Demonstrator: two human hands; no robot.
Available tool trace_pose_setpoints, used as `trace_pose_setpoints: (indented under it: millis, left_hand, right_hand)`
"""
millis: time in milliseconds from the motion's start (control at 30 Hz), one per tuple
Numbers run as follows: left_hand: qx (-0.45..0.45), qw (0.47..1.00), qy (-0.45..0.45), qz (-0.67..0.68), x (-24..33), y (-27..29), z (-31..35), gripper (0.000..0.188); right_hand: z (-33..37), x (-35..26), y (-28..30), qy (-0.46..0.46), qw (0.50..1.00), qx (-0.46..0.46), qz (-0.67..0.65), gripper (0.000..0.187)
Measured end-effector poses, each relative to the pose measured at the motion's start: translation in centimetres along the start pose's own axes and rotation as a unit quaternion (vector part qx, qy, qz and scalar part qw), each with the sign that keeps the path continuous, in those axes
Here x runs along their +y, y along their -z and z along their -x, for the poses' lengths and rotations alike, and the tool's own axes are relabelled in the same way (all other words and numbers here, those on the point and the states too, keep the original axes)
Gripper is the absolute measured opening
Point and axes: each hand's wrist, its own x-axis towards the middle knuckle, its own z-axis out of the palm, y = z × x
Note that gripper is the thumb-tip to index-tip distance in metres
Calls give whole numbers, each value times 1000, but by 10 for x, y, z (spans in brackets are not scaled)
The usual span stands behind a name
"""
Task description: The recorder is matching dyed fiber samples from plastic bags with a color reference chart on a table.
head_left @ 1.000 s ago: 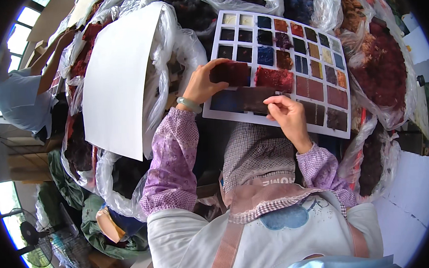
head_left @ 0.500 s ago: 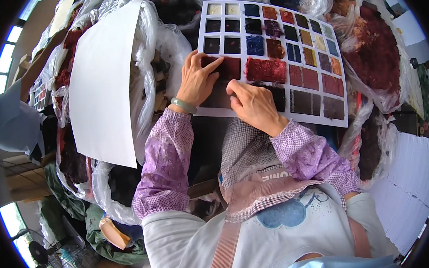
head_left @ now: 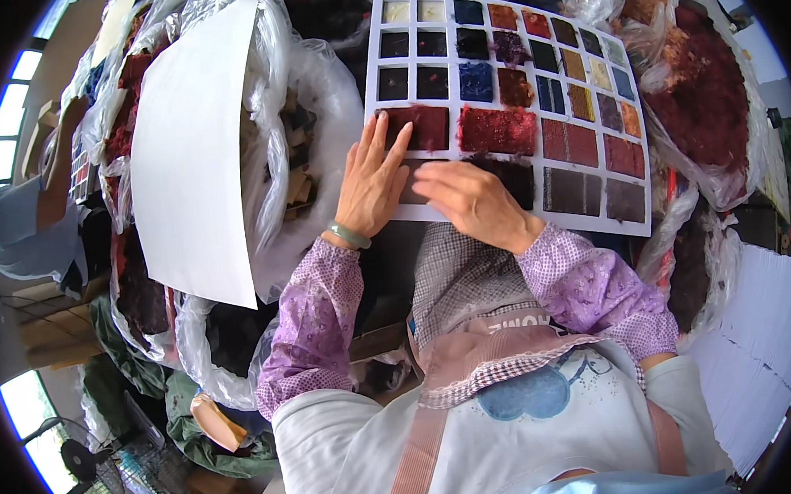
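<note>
A white swatch board (head_left: pixel 453 124) lies before me, its square windows filled with coloured fibre and cloth samples. My left hand (head_left: pixel 372 181) rests flat on its lower left part, fingers spread, the tips at the edge of a dark red swatch (head_left: pixel 425 127). Over a dull brown swatch (head_left: pixel 417 190) in the bottom row, my right hand (head_left: pixel 481 202) is held with its fingers bent together. Its fingertips are blurred, and anything between them is hidden. A fluffy bright red swatch (head_left: pixel 497 131) and a dark swatch (head_left: pixel 515 180), partly behind the right hand, are beside it.
To the left stands a large white sheet (head_left: pixel 196 159), leaning on clear plastic bags. An open bag of dark red fibre (head_left: pixel 708 96) is at the right, above stacked white sheets (head_left: pixel 749 327). Another person (head_left: pixel 32 221) works at the far left near a fan (head_left: pixel 80 460).
My left hand has flattened, its fingers stretching out along the board. The right hand has shifted slightly left at the fingertips and lowered. At the far left, the other person has raised an arm.
</note>
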Motion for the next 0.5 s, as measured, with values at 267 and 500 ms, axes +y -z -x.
trace_pose_setpoints:
  millis: [267, 500]
  left_hand:
    - [-63, 995, 23, -75, 32, 10, 32, 62]
    - [-38, 999, 21, 27, 24, 39, 54, 46]
  right_hand:
    - [10, 1, 7, 50, 990, -92, 99, 38]
    - [-70, -12, 22, 27, 976, -174, 127, 12]
